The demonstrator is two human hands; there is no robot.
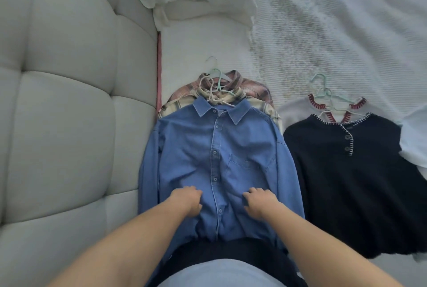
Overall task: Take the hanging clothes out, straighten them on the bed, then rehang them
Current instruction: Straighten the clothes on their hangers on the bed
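— Both your hands are down on the lower front of the blue denim shirt (217, 161). Your left hand (188, 201) sits left of the button placket, fingers curled into the cloth and bunching it; your right hand (260, 202) mirrors it on the other side, fingers bent and pinching a fold.

— And where is the shirt lying?

— Flat on the bed (203, 41), collar away from you, buttoned, with 1 chest pocket. Its weave looks smooth and soft, creased around your fingers. A white hanger (213, 97) pokes out of its collar.

— What's under it?

— 2 plaid shirts, mostly covered: a cream plaid shirt (172, 107) and a pink plaid shirt (251, 86), with a mint hanger (218, 76) at their collars. You see only their shoulders and collars.

— To your right?

— A dark knit top (346, 182) with pale blanket stitching and 2 buttons, lying over a white top with red stitching (293, 111); 2 hanger hooks show above them. Its hem is cut off at the frame edge.

— Left side?

— The padded grey headboard (64, 113), tufted into soft blocks. A textured white blanket (323, 32) is rumpled beyond. The blue shirt's hem is hidden behind your own dark clothing.
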